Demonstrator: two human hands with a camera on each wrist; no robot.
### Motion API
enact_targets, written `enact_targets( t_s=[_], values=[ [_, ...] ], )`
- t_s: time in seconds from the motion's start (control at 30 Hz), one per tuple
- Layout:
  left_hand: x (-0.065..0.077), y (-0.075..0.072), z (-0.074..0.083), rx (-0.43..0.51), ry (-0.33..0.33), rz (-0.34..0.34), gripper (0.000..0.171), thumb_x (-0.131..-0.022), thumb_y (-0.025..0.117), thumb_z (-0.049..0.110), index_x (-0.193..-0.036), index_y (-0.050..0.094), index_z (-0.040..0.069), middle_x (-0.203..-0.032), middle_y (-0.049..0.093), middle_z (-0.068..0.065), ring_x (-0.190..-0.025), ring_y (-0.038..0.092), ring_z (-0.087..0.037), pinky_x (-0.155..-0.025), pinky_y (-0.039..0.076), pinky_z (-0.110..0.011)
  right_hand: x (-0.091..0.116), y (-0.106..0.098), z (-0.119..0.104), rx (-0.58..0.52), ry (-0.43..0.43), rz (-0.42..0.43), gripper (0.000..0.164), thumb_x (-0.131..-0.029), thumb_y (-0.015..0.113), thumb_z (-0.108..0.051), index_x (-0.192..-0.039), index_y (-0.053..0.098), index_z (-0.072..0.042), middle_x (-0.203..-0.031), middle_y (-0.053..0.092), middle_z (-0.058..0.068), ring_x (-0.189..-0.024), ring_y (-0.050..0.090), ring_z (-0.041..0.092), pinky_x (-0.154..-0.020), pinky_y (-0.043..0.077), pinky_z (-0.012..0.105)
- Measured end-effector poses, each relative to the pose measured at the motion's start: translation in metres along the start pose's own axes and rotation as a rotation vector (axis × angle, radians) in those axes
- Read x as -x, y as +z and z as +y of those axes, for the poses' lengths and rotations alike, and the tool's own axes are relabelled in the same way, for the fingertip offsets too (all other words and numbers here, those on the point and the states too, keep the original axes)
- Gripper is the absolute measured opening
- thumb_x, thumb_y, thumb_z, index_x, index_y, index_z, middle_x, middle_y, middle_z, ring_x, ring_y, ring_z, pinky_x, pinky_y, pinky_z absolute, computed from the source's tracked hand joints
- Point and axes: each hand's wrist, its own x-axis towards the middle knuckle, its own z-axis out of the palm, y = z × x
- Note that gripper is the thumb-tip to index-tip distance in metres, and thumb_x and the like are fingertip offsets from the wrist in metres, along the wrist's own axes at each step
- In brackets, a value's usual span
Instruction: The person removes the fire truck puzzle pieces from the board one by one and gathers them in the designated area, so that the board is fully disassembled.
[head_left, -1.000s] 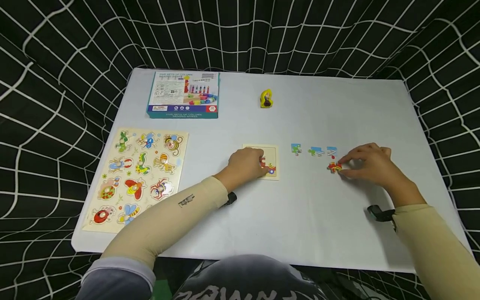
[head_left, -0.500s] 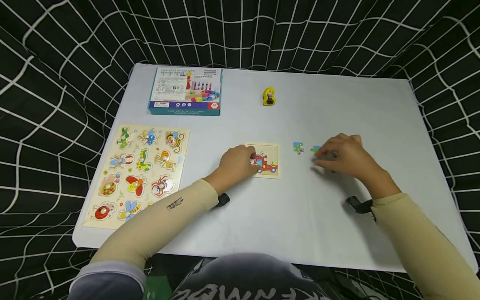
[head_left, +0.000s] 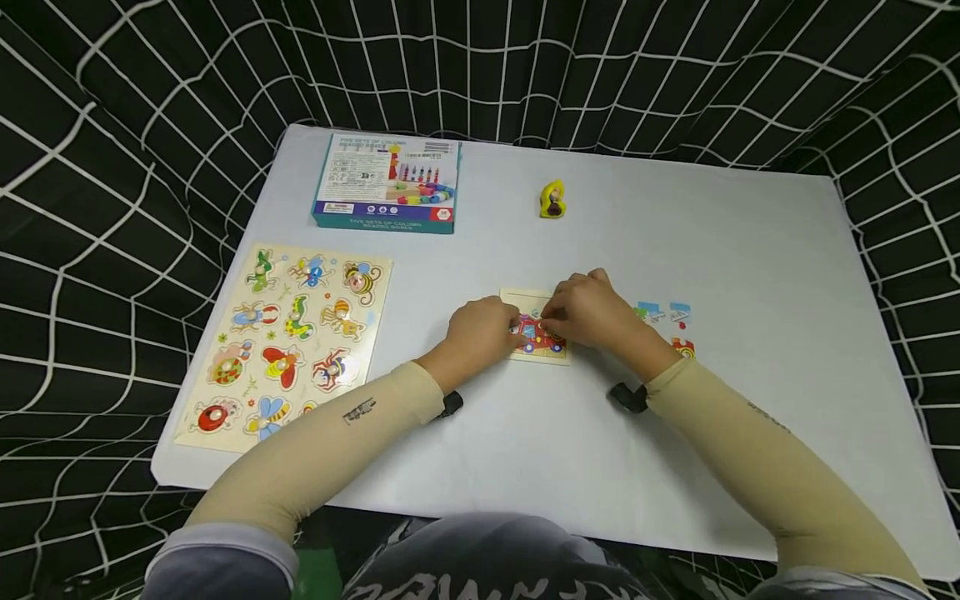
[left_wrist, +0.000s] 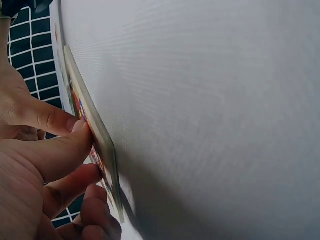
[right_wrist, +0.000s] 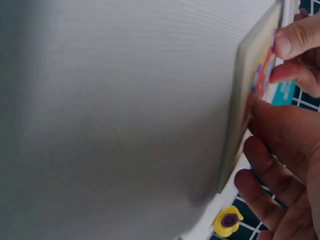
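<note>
A small jigsaw puzzle [head_left: 528, 297] with a red vehicle picture in a pale wooden frame lies mid-table. My left hand [head_left: 483, 332] holds its left side, thumb and fingertips on the picture. In the left wrist view my left thumb [left_wrist: 65, 152] presses the picture surface beside the board's edge. My right hand [head_left: 588, 312] is over the puzzle's right part, thumb and finger close together on the picture; whether a piece is pinched between them is hidden. Right of that hand lie two blue pieces [head_left: 680, 311] and a red piece [head_left: 683, 346].
A wooden insect peg board [head_left: 296, 333] lies on the left of the white table [head_left: 750, 250]. A boxed bead set [head_left: 386, 183] stands behind it. A small yellow figure [head_left: 552, 200] sits at the back. Black cloth with white netting [head_left: 480, 58] surrounds the table.
My right hand has left the red piece, passed over the loose pieces and moved left onto the puzzle. My left hand stays at the puzzle's left side. The head view has shifted slightly.
</note>
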Motion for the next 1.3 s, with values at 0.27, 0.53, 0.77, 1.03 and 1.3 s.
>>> enact_targets(
  t_s=[0.27,0.53,0.77,1.03,1.3],
  values=[
    [-0.003,-0.001,0.004,-0.005,0.013,-0.021,0.022,-0.087,0.075,0.035,-0.079,0.063,0.017,-0.075,0.057,0.003,-0.067,0.055,-0.014,-0.05,0.043,-0.032,-0.002,0.003,-0.001,0.008,0.001,0.049,0.01,-0.076,0.076,-0.025,-0.074,0.071,-0.017,-0.071,0.059,-0.008,-0.076,0.053,0.018,-0.082,0.031,0.047],
    [-0.002,-0.002,0.005,0.003,-0.016,-0.033,0.026,-0.087,0.074,0.034,-0.074,0.059,0.017,-0.071,0.056,0.002,-0.065,0.052,-0.014,-0.048,0.039,-0.031,0.014,-0.004,0.008,0.003,0.058,0.08,0.01,-0.074,0.076,-0.026,-0.072,0.069,-0.019,-0.071,0.059,-0.011,-0.077,0.052,0.016,-0.082,0.028,0.048],
    [-0.001,-0.002,0.004,0.009,-0.029,-0.047,0.024,-0.087,0.074,0.036,-0.078,0.061,0.018,-0.075,0.059,0.003,-0.067,0.055,-0.015,-0.05,0.041,-0.031,0.07,-0.016,0.059,-0.053,0.157,0.047,0.014,-0.071,0.084,-0.028,-0.072,0.07,-0.025,-0.074,0.061,-0.014,-0.079,0.052,0.014,-0.083,0.023,0.05],
    [0.002,-0.004,0.002,0.022,-0.034,-0.046,0.022,-0.087,0.074,0.036,-0.085,0.063,0.018,-0.079,0.061,0.003,-0.07,0.057,-0.015,-0.053,0.044,-0.032,0.117,-0.023,0.094,-0.106,0.318,-0.037,0.01,-0.075,0.083,-0.022,-0.077,0.074,-0.025,-0.079,0.064,-0.012,-0.087,0.054,0.019,-0.087,0.019,0.055],
    [0.002,0.001,0.007,0.032,-0.006,-0.018,0.021,-0.09,0.072,0.034,-0.086,0.061,0.016,-0.074,0.059,0.003,-0.066,0.056,-0.014,-0.051,0.043,-0.03,0.117,-0.027,0.096,-0.137,0.351,-0.022,0.013,-0.074,0.085,-0.022,-0.077,0.073,-0.023,-0.078,0.064,-0.01,-0.082,0.053,0.018,-0.082,0.019,0.049]
  ],
)
